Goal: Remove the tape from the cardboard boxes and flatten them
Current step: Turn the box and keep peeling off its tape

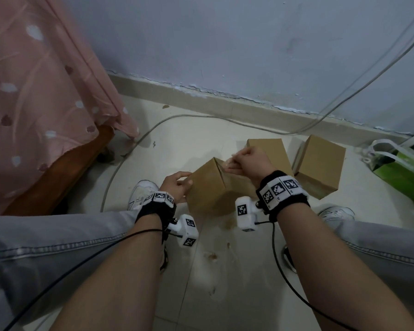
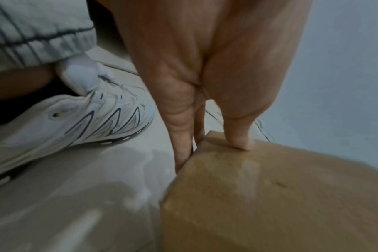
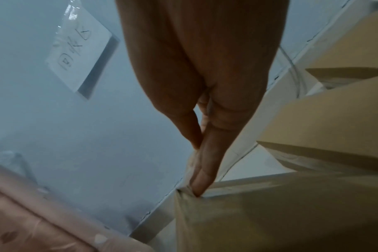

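Note:
A brown cardboard box (image 1: 210, 189) is held tilted above the floor between my knees. My left hand (image 1: 177, 185) grips its left corner, thumb on top (image 2: 242, 141) and fingers down the side of the box (image 2: 270, 196). My right hand (image 1: 246, 161) is at the top seam and pinches a strip of clear tape (image 1: 227, 163) that lifts off the box (image 3: 281, 213). In the right wrist view the thumb and a fingertip (image 3: 203, 180) press together on the tape at the box's corner. Two more cardboard boxes (image 1: 270, 151) (image 1: 320, 166) stand on the floor behind.
A bed with a pink patterned cover (image 1: 41, 91) is at the left. A grey cable (image 1: 153, 125) loops over the tiled floor along the wall. A green bag (image 1: 397, 168) lies at the right. My white shoes (image 1: 141, 189) (image 1: 335, 212) flank the box.

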Available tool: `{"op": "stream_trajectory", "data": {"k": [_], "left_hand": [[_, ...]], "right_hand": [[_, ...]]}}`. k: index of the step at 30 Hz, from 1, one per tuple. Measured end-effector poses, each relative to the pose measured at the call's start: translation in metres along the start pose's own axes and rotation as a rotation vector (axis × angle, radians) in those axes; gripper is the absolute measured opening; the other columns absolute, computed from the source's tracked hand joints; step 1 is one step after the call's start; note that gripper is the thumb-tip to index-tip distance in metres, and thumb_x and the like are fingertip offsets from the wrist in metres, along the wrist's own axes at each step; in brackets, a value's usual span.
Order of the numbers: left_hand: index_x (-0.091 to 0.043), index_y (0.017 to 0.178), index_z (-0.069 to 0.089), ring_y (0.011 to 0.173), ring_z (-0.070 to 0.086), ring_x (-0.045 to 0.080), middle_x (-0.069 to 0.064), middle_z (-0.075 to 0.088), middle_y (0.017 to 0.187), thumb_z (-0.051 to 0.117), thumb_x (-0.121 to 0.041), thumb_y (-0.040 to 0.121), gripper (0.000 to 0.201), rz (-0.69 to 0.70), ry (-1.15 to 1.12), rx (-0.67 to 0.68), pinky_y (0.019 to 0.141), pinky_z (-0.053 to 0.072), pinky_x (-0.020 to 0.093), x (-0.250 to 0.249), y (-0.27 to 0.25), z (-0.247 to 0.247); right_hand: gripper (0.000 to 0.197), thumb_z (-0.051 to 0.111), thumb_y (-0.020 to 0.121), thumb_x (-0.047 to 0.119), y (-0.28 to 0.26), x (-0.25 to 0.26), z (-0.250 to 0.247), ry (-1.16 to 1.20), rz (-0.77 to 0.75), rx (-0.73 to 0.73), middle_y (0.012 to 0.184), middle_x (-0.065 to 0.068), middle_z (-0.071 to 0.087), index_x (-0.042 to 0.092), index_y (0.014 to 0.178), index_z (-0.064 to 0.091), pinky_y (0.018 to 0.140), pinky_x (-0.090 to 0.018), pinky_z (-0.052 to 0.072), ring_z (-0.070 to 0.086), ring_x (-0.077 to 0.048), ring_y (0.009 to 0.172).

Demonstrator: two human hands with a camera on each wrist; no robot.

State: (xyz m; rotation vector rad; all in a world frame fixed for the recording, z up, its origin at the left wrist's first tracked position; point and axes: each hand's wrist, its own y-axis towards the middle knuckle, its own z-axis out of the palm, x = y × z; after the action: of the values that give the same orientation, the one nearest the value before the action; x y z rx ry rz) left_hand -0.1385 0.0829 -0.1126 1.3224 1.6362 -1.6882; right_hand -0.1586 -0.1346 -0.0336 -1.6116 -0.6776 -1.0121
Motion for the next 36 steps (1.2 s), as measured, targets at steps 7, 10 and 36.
{"op": "stream_trajectory", "data": {"k": [7,10,36], "left_hand": [[-0.039,0.153,-0.004,0.139,0.034,0.033,0.008,0.019,0.157,0.086,-0.018,0.065,0.128,0.199,0.758,0.333,0.105,0.043,0.05,-0.041,0.005,0.031],[-0.044,0.15,-0.003,0.138,0.034,0.034,0.004,0.02,0.153,0.088,-0.025,0.056,0.132,0.238,0.791,0.263,0.105,0.04,0.058,-0.041,0.006,0.047],[-0.026,0.156,-0.001,0.149,0.012,0.026,0.003,0.003,0.16,0.088,-0.045,0.061,0.131,0.027,0.95,0.119,0.119,0.014,0.055,0.004,0.012,0.027]], "right_hand": [[0.018,0.044,0.097,-0.006,0.0,-0.002,0.016,-0.125,-0.039,-0.016,0.074,-0.02,0.065,0.005,0.083,0.049,0.064,-0.036,0.061,0.066,-0.028,0.063],[0.018,0.044,0.097,-0.007,0.002,-0.003,0.016,-0.081,-0.031,-0.031,0.074,-0.021,0.065,0.005,0.084,0.049,0.064,-0.037,0.062,0.065,-0.028,0.062],[0.03,0.041,0.088,-0.01,0.006,0.002,-0.018,0.11,-0.011,-0.266,0.087,-0.021,0.062,-0.002,0.116,0.049,0.063,-0.035,0.059,0.064,-0.027,0.067]]}}
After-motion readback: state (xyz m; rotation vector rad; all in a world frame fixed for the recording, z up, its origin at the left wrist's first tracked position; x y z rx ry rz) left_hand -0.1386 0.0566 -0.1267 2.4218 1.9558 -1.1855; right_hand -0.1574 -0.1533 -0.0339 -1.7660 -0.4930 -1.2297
